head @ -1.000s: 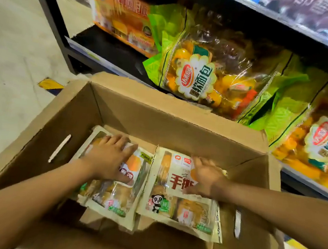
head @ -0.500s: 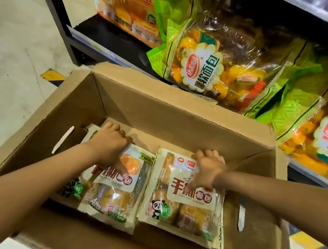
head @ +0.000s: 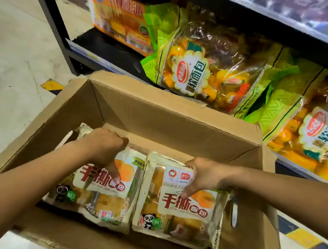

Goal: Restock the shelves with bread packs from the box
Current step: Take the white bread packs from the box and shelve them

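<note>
Cream wrapper sits pinched between our fingers: our left hand (head: 105, 147) grips the top edge of the left bread pack (head: 102, 188), thumb on its label, and our right hand (head: 204, 173) clamps the right bread pack (head: 182, 205) likewise. Both packs lie side by side inside the cardboard box (head: 160, 114), below the shelf (head: 106, 46) of green bread bags (head: 203, 68).
</note>
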